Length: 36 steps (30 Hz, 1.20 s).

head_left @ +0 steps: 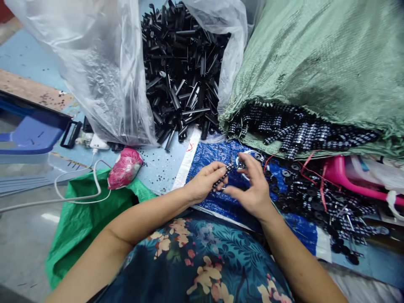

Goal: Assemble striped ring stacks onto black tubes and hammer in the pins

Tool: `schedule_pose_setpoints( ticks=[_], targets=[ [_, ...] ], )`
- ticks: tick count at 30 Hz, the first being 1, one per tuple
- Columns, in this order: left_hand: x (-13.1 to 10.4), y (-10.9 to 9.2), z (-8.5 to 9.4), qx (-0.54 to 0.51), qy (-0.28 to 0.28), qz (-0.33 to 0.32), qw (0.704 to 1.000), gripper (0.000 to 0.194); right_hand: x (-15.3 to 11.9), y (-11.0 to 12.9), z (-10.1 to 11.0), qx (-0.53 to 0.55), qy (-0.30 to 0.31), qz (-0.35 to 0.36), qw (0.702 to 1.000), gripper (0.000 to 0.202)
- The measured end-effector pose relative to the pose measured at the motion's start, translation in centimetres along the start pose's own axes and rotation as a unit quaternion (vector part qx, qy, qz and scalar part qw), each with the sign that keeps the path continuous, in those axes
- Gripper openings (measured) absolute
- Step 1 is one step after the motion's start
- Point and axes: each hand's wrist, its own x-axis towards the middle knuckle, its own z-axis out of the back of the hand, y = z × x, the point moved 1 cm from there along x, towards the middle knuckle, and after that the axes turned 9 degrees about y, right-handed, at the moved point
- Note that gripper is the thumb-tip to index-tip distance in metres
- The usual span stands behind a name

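Note:
Pinched between thumb and fingers of my left hand (208, 180) is a short black-and-white checkered rod (224, 176), slanting up to the right. My right hand (254, 187) is just right of it, thumb and fingers spread apart in a curve. Its thumb tip comes close to the lower end of the rod, and I cannot tell whether they touch. Both hands are over a blue plastic sheet (208, 153). Several similar checkered rods (299, 130) spill from the mouth of a green woven sack (315, 54) at the upper right.
A clear plastic bag (107, 75) stands beside a heap of black plastic tubes (186, 80). Black discs and checkered parts (318, 202) lie at right, near a pink basket (344, 179). At left are a pink wrapped bundle (125, 168), a white cable (97, 185) and a green bag (85, 223).

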Motion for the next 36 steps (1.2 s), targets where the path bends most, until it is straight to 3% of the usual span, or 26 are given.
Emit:
schedule_pose_setpoints(
  ticks=[2,4,7,8,9,10,11,13,15,17,19,20,22,24,26,28,30,36],
  targets=[
    [0.1,0.4,-0.1,-0.027,0.000,-0.004,1.000,0.042,-0.3,0.4,-0.6,-0.102,0.013,0.061,0.993,0.102],
    [0.1,0.4,0.1,-0.016,0.009,-0.006,1.000,0.044,-0.6,0.6,-1.0,-0.162,0.020,0.099,0.982,0.103],
    [-0.6,-1.8,2.1,0.176,-0.019,-0.060,0.982,0.034,-0.9,0.4,-0.9,-0.200,0.006,0.106,0.974,0.104],
    [-0.9,-3.1,3.4,0.288,-0.063,-0.085,0.952,0.029,-1.0,0.4,-0.7,-0.203,0.006,0.106,0.973,0.105],
    [-1.3,-4.6,4.9,0.406,-0.117,-0.101,0.901,0.026,-1.1,0.4,-0.4,-0.201,0.009,0.107,0.974,0.105],
    [-1.6,-6.0,6.5,0.513,-0.191,-0.104,0.830,0.024,-1.2,0.5,-0.3,-0.193,0.015,0.108,0.975,0.104],
    [-1.8,-7.3,8.3,0.595,-0.265,-0.085,0.754,0.024,-1.3,0.6,-0.2,-0.179,0.024,0.109,0.978,0.102],
    [-1.8,-9.2,11.4,0.696,-0.324,-0.002,0.641,0.022,-1.3,0.9,-0.4,-0.142,0.047,0.110,0.983,0.097],
    [-1.5,-10.1,13.5,0.740,-0.321,0.069,0.587,0.019,-1.3,1.3,-0.8,-0.112,0.064,0.112,0.985,0.094],
    [-1.7,-10.4,14.3,0.746,-0.326,0.091,0.574,0.018,-1.4,1.4,-1.1,-0.098,0.071,0.111,0.986,0.094],
    [-2.4,-10.3,14.0,0.715,-0.362,0.059,0.595,0.017,-1.7,1.0,-0.9,-0.096,0.067,0.100,0.988,0.092],
    [-3.0,-10.2,13.5,0.681,-0.374,0.025,0.629,0.015,-1.9,0.7,-0.8,-0.097,0.061,0.092,0.989,0.091],
    [-3.8,-9.5,12.2,0.564,-0.359,-0.054,0.742,0.015,-2.3,0.3,-0.3,-0.104,0.039,0.077,0.991,0.089],
    [-4.0,-8.3,10.4,0.398,-0.296,-0.111,0.861,0.017,-2.4,0.4,-0.2,-0.109,0.026,0.080,0.990,0.091],
    [-3.5,-6.9,8.2,0.269,-0.225,-0.116,0.929,0.019,-1.9,1.2,-0.3,-0.098,0.017,0.095,0.990,0.094],
    [-2.8,-5.5,6.0,0.224,-0.164,-0.087,0.957,0.022,-1.1,2.2,-0.5,-0.069,0.004,0.100,0.993,0.095],
    [-2.4,-4.6,4.3,0.209,-0.133,-0.073,0.966,0.026,-0.4,2.8,-0.6,-0.024,-0.004,0.087,0.996,0.095],
    [-1.3,-4.6,3.2,0.020,-0.228,-0.136,0.964,0.030,-1.0,1.8,-1.4,0.192,0.097,0.027,0.976,0.096]
  ],
)
